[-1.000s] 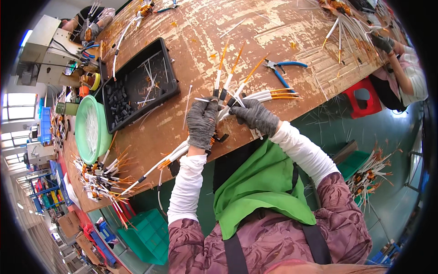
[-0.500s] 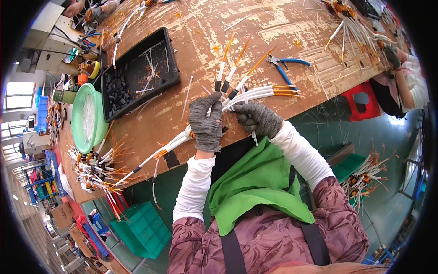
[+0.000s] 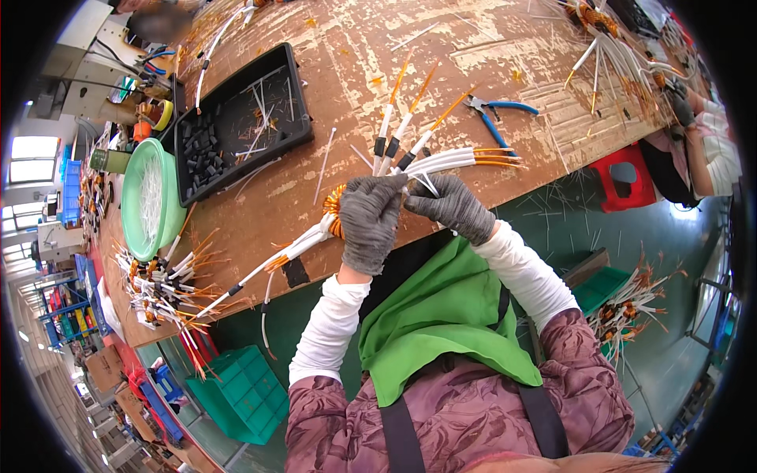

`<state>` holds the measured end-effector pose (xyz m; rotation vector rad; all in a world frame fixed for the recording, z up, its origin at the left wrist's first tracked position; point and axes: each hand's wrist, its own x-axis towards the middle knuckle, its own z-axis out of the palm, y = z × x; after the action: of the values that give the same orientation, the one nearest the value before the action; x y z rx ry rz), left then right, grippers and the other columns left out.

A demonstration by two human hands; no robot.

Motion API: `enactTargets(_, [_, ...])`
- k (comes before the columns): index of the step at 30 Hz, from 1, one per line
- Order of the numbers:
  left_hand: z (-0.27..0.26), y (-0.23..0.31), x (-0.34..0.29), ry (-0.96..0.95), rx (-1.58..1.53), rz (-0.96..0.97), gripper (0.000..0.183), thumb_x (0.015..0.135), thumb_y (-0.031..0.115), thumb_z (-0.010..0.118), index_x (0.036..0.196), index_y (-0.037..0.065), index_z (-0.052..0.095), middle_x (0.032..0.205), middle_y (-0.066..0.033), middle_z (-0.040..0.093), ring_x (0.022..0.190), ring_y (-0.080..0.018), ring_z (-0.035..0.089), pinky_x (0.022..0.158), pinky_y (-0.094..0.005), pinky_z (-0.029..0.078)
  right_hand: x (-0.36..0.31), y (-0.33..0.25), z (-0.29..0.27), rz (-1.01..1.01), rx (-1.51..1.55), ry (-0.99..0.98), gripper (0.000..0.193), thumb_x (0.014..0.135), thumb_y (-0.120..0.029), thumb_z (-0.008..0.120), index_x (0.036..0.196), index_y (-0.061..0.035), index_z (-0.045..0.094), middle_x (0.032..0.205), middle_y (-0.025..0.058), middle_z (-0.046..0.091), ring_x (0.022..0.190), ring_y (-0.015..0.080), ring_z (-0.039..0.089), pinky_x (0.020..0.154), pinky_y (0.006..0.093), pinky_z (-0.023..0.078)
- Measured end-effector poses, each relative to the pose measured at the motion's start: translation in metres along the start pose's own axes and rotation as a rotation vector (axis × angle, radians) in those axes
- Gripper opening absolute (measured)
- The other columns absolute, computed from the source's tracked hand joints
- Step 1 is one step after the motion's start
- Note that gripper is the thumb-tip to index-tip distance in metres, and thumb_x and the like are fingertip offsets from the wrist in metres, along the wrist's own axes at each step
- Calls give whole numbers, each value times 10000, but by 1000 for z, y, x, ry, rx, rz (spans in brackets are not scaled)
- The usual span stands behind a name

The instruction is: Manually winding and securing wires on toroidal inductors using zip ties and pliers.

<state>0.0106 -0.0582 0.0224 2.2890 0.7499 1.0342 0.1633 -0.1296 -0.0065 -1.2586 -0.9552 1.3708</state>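
Note:
Both my hands wear grey knitted gloves and meet at the table's near edge. My left hand [image 3: 372, 222] is closed over a bundle of white-sleeved wires [image 3: 451, 162], next to a copper-wound coil [image 3: 334, 210]. Three wires with black sleeve pieces [image 3: 405, 162] and bare copper-coloured ends fan out beyond it; the others point right. A thin white cable tie [image 3: 426, 184] bends between the hands at the bundle. My right hand [image 3: 453, 208] pinches the tie, its fingers close to the left hand's fingertips. The gloves hide where the tie crosses the wires.
A black tray [image 3: 298, 118] holds short black sleeves and scraps. Beside it stands a green bowl [image 3: 174, 206] of white ties. Blue-handled cutters [image 3: 493, 118] lie beyond the wires. Finished-looking wire coils [image 3: 162, 288] pile up at left. A co-worker's arm [image 3: 700, 150] is at far right.
The left hand has shifted right and nearer, uncovering the coil. The right hand has turned, and the cable tie, earlier standing long and straight across the bundle, now bends between the hands.

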Motion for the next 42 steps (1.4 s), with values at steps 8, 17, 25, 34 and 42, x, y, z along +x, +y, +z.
enactTargets(8, [6,6,5,-39,504,94,204,678,132,652,880,128,678,805,-52,605,757,-273,556,669,-380,414,-25,-14,30,-89,170,-178,151,785,-138,680,861,-33,605,790,-20,600,779,61,515,676,270,454])
enactTargets(17, [-18,-5,-1,-52,414,-109,412,691,138,659,1086,70,564,945,-171,560,893,-335,537,797,-424,434,-34,-65,-25,144,519,-65,255,875,-326,559,795,-84,545,535,-46,382,415,42,335,373,205,249])
enactTargets(25, [-25,-23,-29,-38,374,-164,384,700,188,695,1033,24,598,1026,-163,569,959,-321,526,855,-403,424,24,-10,-19,288,424,42,199,857,-276,598,915,-85,598,591,-52,444,440,34,359,372,194,276])
enactTargets(34, [-34,-26,-20,-61,269,-224,284,718,185,673,959,40,636,988,-152,580,944,-317,526,829,-401,417,7,-25,-24,290,374,5,191,879,-195,537,1025,-72,550,643,-59,417,465,15,323,394,171,255])
enactTargets(42, [-12,10,35,-156,-196,-182,220,824,208,624,952,30,641,843,-100,604,829,-211,575,762,-331,442,-15,-41,-18,183,441,-218,261,919,-254,482,1081,-62,554,728,-10,541,488,17,365,424,171,299])
